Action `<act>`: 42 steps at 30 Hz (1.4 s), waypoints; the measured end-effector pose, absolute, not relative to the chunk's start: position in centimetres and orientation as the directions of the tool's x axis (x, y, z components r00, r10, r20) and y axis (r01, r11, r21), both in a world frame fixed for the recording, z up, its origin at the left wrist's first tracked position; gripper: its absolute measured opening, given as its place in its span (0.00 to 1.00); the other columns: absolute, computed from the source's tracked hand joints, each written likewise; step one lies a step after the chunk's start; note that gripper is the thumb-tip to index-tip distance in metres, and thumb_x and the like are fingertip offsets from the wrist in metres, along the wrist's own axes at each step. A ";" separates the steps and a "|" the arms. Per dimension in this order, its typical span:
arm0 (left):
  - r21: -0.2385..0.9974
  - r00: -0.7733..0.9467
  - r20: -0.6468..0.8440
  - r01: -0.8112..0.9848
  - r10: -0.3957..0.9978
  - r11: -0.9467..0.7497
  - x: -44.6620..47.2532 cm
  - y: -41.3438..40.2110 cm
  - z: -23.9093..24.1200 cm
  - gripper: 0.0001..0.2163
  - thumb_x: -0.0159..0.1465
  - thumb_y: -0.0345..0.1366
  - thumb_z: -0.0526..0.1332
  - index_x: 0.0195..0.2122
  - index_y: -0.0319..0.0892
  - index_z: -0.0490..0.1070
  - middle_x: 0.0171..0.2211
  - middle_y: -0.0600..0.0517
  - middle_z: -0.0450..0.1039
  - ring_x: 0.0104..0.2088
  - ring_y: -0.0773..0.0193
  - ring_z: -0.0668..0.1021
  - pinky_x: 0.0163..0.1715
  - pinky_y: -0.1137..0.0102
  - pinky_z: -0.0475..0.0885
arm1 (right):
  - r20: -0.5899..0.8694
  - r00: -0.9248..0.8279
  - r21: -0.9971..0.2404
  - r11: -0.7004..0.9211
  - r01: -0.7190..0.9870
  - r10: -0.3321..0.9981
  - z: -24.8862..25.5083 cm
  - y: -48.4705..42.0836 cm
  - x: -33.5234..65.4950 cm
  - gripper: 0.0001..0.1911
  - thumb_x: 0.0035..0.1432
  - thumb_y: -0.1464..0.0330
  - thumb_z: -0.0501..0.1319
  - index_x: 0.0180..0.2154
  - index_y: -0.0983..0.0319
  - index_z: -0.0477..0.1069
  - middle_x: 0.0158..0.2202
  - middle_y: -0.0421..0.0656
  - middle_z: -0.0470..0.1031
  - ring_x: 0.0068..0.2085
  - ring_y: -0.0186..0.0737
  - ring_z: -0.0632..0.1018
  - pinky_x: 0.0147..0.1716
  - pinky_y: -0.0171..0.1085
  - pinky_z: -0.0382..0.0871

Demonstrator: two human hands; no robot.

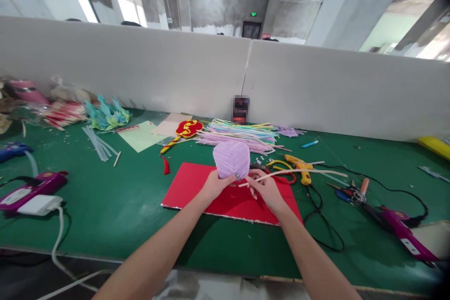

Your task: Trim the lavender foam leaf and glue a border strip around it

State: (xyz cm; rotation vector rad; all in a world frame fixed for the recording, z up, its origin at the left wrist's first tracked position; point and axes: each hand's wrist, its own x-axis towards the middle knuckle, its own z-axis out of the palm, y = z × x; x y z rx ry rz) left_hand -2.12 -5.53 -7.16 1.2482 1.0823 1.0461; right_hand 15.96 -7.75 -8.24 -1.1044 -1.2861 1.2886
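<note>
My left hand (217, 183) grips the base of a rounded lilac woven piece (231, 159), holding it upright above a red sheet (197, 187) on the green table. Just to its right, my right hand (264, 188) pinches one end of a long thin pale stick (298, 173) that runs out to the right over the table. The two hands nearly touch below the lilac piece. Behind them lies a heap of pastel straws (242, 135).
A yellow glue gun (298, 166) and red-handled scissors (281, 176) lie right of the hands; a purple glue gun (401, 226) with black cables sits farther right. Left are another purple tool (33, 187), a white adapter (38, 205), paper crafts (105, 115). A white partition (176, 70) backs the table.
</note>
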 end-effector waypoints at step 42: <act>0.997 0.318 0.032 -0.073 0.948 -0.009 -1.9 -5.5 -7.5 0.27 0.45 0.39 0.70 0.47 0.38 0.71 0.47 0.44 0.74 0.50 0.51 0.74 0.51 0.59 0.66 | 0.034 -0.089 -0.999 0.030 -0.043 0.995 -8.1 -7.5 16.2 0.16 0.49 0.56 0.64 0.31 0.62 0.68 0.18 0.34 0.67 0.15 0.27 0.65 0.15 0.30 0.57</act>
